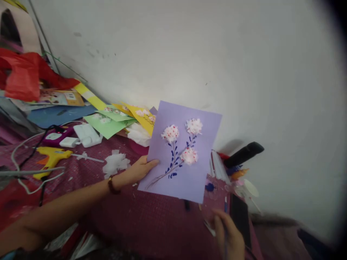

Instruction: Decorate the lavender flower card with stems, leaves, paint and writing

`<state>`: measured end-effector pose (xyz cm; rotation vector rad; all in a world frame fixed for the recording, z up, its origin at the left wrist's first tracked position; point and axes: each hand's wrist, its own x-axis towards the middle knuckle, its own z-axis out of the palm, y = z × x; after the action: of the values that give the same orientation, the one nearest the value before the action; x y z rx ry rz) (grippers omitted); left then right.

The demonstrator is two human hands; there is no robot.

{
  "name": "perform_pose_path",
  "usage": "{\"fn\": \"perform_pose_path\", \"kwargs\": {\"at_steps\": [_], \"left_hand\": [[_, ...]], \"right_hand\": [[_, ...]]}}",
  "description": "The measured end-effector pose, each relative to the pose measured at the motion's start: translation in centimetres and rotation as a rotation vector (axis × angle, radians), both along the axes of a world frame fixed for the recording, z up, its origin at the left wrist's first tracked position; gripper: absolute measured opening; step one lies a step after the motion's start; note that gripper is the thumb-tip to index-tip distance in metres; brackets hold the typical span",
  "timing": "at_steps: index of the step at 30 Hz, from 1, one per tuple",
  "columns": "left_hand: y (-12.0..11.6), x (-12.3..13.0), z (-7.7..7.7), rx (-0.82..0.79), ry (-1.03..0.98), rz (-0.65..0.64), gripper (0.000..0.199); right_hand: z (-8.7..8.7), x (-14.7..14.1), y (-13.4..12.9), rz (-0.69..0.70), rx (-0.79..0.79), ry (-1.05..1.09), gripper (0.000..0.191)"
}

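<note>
My left hand (145,167) is closed on the left edge of a purple sheet of paper (208,144), its thumb lying on the front. The sheet is held up, tilted, above the table. Three fluffy white flowers with red specks (189,155) are on it, with thin brown stems and dark blue painted leaves (172,175). Below the sheet's right corner, my right hand (230,234), somewhat blurred, is closed around a slim blue-handled paintbrush (226,205). A blob of dark blue paint (209,187) lies on the table near it.
At left are a yellow glue gun (51,159), a purple power strip (58,137) and loose cables. White scraps (116,163) lie on the maroon tablecloth (130,216). Green flower cards (108,126) rest at the back. A dark phone-like slab (240,218) and a black handle (244,154) are at right.
</note>
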<state>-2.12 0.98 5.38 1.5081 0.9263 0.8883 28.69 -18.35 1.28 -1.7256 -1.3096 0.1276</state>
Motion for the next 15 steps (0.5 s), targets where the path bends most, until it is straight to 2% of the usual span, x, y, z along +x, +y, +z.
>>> {"fn": "perform_pose_path", "kwargs": {"at_steps": [4, 7, 10, 12, 15], "left_hand": [[1.0, 0.9, 1.0, -0.084, -0.074, 0.055, 0.040], [1.7, 1.7, 0.8, -0.065, -0.110, 0.077, 0.039], [1.7, 2.2, 0.1, -0.090, -0.093, 0.117, 0.033], [1.3, 2.4, -0.7, -0.168, -0.071, 0.119, 0.033], [0.4, 3.2, -2.1, -0.316, -0.082, 0.036, 0.034]], "right_hand": [[1.3, -2.4, 3.3, 0.060, 0.033, 0.060, 0.035], [0.8, -3.7, 4.6, 0.037, 0.093, 0.144, 0.032], [-0.5, -3.7, 4.9, -0.049, 0.105, 0.272, 0.036], [-1.2, -3.1, 4.8, -0.111, 0.077, 0.356, 0.038], [-1.9, -1.7, 4.4, -0.239, 0.100, 0.435, 0.038]]}}
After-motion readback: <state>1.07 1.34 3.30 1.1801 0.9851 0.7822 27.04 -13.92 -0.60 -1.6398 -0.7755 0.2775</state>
